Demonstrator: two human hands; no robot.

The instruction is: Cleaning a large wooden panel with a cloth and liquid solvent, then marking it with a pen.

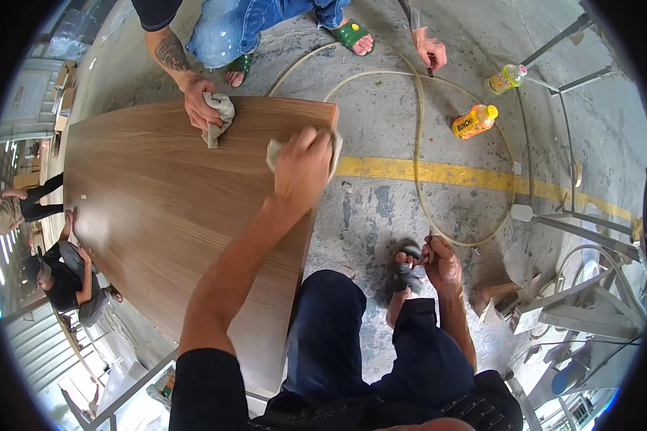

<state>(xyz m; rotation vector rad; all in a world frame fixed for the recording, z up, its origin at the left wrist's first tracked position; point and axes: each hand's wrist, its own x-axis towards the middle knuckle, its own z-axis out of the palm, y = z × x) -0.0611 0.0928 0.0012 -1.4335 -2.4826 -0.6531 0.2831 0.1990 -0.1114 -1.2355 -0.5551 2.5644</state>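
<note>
The left arm stretched forward over the wood-grain panel (172, 208), where the left hand (302, 169), bent at the knuckles, gripped a pale cloth (272, 154) at one corner. The right hand (446, 264) was near the sandalled foot (407, 266), fingers curled; I could not tell whether it held something. A co-worker's hand (201, 106) held another cloth (223, 111) on the panel. A yellow stripe (381, 169) crossed the concrete floor (374, 244).
</note>
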